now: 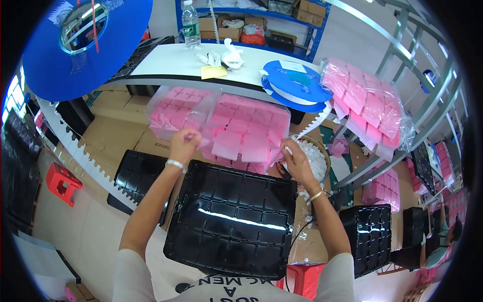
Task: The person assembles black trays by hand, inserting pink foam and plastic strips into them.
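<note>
A clear plastic bag of pink foam pieces (246, 126) lies in front of me under the white shelf, several loose-looking pink foam sheets (236, 145) on its near side. At its left edge, my left hand (184, 146) is closed in a pinch on the thin plastic. My right hand (298, 162) pinches the bag at its right edge, fingers closed. A second bag of pink foam (178, 106) sits to the left of it. Below my hands, nearest my body, lies a black glossy plastic tray (231, 216) with moulded compartments.
A white shelf (166, 58) carries a water bottle (191, 25), crumpled tissue and a blue reel (294, 83). Another large blue reel (37, 55) hangs at upper left. A tub of white scraps (314, 158) stands right of my right hand. More black trays (372, 236) flank me.
</note>
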`<state>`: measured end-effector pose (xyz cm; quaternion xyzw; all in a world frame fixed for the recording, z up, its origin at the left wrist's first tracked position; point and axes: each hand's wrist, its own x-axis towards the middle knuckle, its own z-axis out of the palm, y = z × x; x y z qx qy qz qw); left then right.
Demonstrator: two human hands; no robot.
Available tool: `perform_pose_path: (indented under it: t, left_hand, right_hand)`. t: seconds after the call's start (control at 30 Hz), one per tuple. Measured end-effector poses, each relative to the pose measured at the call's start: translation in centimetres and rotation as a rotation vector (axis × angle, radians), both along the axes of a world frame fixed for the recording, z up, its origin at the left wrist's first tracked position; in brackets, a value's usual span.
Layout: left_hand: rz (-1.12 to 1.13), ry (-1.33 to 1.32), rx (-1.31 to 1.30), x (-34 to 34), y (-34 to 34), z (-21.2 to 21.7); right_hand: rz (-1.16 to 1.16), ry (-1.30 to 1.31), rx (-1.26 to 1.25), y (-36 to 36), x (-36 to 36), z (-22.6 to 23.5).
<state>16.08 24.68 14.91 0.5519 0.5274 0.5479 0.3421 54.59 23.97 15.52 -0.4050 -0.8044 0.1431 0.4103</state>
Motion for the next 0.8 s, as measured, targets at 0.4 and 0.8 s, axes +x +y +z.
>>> perform_pose_path:
  t: [0.4, 0.8]
  left_hand:
    - [0.035, -0.041, 0.014, 1.5, -20.7, -0.7]
    - [0.130, 0.114, 0.005, 0.9, -30.0, -3.6]
  right_hand:
    - [0.107, 0.690, -0.554, -16.9, -0.8, 0.0]
    - [-0.041, 0.552, -0.734, -27.4, -1.3, -1.0]
